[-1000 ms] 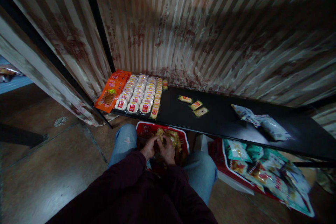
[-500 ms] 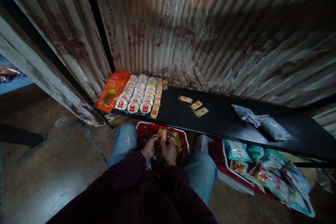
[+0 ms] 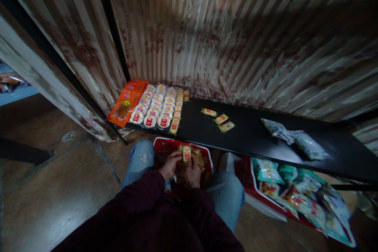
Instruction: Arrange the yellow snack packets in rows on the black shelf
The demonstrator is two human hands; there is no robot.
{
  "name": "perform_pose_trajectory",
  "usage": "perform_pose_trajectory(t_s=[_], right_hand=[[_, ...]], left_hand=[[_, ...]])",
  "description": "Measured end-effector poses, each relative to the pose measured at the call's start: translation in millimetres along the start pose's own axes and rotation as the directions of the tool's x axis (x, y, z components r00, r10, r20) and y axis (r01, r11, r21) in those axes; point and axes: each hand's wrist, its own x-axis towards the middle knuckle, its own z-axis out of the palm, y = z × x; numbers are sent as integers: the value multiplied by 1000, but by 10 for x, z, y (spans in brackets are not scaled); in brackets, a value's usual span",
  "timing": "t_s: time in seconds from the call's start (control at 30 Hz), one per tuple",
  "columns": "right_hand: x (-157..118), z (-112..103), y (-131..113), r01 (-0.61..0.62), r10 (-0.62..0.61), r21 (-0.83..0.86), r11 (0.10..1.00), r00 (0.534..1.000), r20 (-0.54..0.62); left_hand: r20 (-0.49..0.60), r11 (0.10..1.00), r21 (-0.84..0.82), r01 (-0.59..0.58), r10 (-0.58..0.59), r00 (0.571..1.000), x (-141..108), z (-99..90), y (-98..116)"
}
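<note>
Over the red basket (image 3: 208,157) between my knees, a small yellow snack packet (image 3: 187,152) stands upright with its red-and-white label facing me. The fingers of my right hand (image 3: 193,171) pinch it at its lower right. My left hand (image 3: 170,165) has its fingertips together at the packet's left edge. More clear-wrapped yellowish packets lie in the basket, partly hidden behind my hands. On the black shelf (image 3: 195,126) just ahead, a column of matching yellow packets (image 3: 176,118) stands beside rows of round white wrapped cakes (image 3: 153,104).
Orange snack bags (image 3: 126,100) lie at the shelf's left end. Several loose yellow packets (image 3: 221,119) lie mid-shelf, and white-and-blue bags (image 3: 308,144) farther right. A second red basket (image 3: 251,181) holds green and white bags. A striped curtain (image 3: 189,39) hangs behind.
The packet between my hands has turned upright, label now showing. My left hand's fingers have drawn slightly apart from the right's. Things on the shelf have not moved.
</note>
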Motion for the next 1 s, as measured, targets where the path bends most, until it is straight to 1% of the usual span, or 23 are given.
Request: perform_pose_trajectory(t_s=[0.2, 0.3, 0.4, 0.53, 0.67, 0.8, 1.0], right_hand=[[8, -48, -104, 35, -34, 48, 998, 999, -27], [28, -72, -154, 24, -22, 33, 999, 999, -41], [52, -90, -204, 14, -13, 12, 1000, 998, -60], [73, -123, -294, 60, -60, -9, 998, 994, -90], [110, -150, -400, 96, -96, -3, 995, 992, -81], [199, -140, -453, 82, -82, 6, 997, 994, -77], [401, -116, -508, 127, -126, 13, 992, 988, -93]], left_hand=[[16, 999, -4, -39, 39, 999, -21, 82, 43], [-10, 998, 22, -67, 67, 998, -40, 129, 77], [-10, 994, 42, -103, 103, 995, -79, 176, 129], [-4, 985, 87, -147, 148, 989, -135, 247, 217], [0, 956, 166, -242, 246, 969, -138, 328, 284], [-21, 917, 239, -320, 335, 942, -94, 404, 334], [-31, 872, 334, -358, 390, 920, -31, 507, 457]])
